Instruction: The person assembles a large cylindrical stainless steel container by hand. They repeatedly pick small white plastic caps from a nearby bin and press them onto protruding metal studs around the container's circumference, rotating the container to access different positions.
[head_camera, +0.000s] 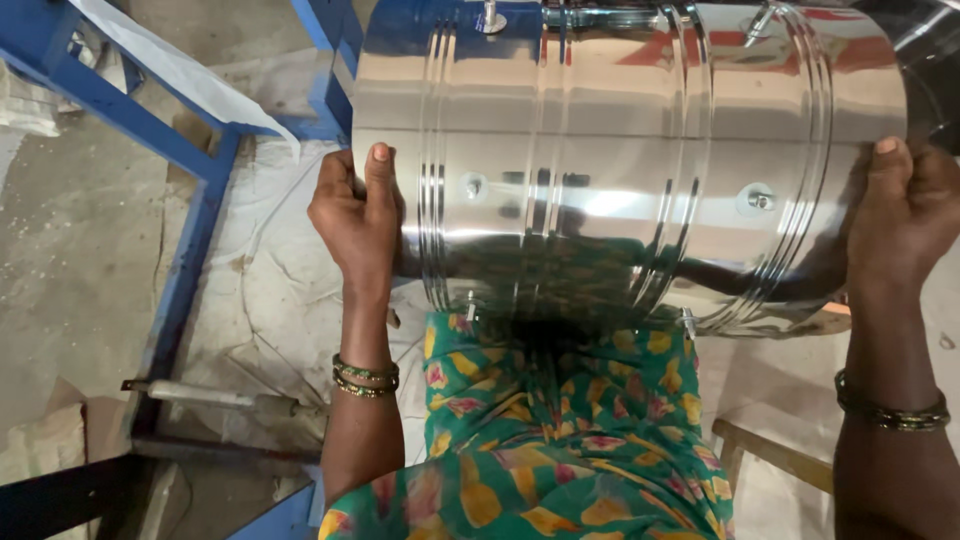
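Note:
A large shiny steel drum (620, 150) lies on its side across my lap, ribbed with several raised bands and fitted with small bolts. My left hand (355, 215) grips its left end, thumb lying on the curved wall. My right hand (905, 215) clasps the right end, thumb pressed on the rim. Both wrists wear bangles. My green, yellow and pink patterned garment (560, 430) shows below the drum and reflects in its polished surface.
A blue metal frame (190, 250) stands at the left, with a white sheet (170, 65) draped over it. A metal rod (220, 400) juts from the frame near the floor. A wooden stool edge (770, 455) shows at lower right. The concrete floor (70, 250) lies beyond.

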